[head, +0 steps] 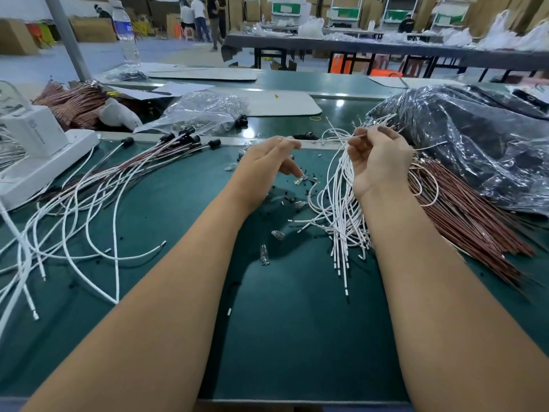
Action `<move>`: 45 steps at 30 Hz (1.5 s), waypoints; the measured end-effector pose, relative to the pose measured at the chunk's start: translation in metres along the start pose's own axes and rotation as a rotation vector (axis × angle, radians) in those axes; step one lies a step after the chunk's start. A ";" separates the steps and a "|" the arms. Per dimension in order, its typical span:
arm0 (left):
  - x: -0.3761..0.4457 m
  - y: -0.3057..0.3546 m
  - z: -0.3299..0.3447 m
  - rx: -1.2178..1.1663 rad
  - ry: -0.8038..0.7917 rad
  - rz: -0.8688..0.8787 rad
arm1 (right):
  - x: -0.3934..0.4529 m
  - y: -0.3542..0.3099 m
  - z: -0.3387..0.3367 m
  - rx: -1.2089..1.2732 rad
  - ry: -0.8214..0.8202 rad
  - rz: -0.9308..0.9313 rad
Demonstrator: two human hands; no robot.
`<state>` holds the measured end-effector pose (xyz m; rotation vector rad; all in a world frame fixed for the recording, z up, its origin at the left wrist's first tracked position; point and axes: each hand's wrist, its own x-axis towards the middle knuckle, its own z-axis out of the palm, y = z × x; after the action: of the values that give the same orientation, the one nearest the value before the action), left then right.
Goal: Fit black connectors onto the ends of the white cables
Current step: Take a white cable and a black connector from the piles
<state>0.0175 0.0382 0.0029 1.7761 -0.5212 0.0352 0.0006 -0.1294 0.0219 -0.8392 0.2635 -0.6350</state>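
Matte green bench mat, smooth, dotted at frame centre with tiny black bits and a few clear glassy bulbs

Right hand, right of centre, palm up, fingers curled around a loose sheaf of thin white cables; upper tips fanned above the fingers, lower ends hanging onto the mat below the wrist

Left hand, centre, palm down, thumb and a fingertip pinching a small clear piece at the mat

Far left: more white cables and reddish-brown wires fanned out, about nine capped with round black connectors in a row at upper centre-left

Right edge: dense flat bundle of reddish-brown wires, too many to count

Upper right: crinkled clear plastic bag over dark contents, not identifiable

Upper centre: smaller clear bag, glossy, contents unclear

Upper left: one ribbed clear water bottle, upright; one white boxy device at the left edge
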 end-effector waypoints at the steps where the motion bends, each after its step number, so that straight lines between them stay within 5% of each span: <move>1: -0.001 0.001 0.000 -0.028 0.001 0.000 | -0.001 0.001 0.002 -0.025 -0.007 -0.011; 8: 0.008 0.012 -0.007 -0.175 0.097 -0.183 | 0.000 0.006 0.002 -0.198 0.016 -0.151; 10: 0.005 0.007 -0.008 -0.144 0.129 -0.118 | -0.001 0.006 0.001 -0.210 -0.010 -0.152; 13: 0.003 -0.001 -0.007 -0.112 0.146 -0.024 | -0.002 0.006 0.001 -0.135 -0.191 -0.003; 17: 0.007 -0.004 -0.008 -0.181 0.122 0.016 | -0.010 0.019 0.004 -0.422 -0.464 0.143; 22: 0.010 -0.011 -0.019 -0.146 0.323 0.037 | -0.016 0.033 0.011 -0.665 -0.416 -0.072; 25: 0.014 -0.022 -0.029 0.119 0.443 0.046 | -0.012 0.032 0.007 -0.615 -0.296 -0.118; 33: 0.019 -0.028 -0.014 0.703 -0.089 -0.001 | -0.006 0.031 0.004 -0.436 -0.181 -0.027; 40: 0.013 -0.027 -0.019 0.525 0.127 0.004 | -0.009 0.032 0.005 -0.567 -0.326 -0.041; 45: 0.018 -0.031 -0.022 0.688 0.151 -0.034 | -0.011 0.032 0.006 -0.598 -0.343 -0.034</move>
<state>0.0504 0.0584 -0.0139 2.4267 -0.3910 0.3585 0.0080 -0.1030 0.0012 -1.5110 0.1247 -0.4333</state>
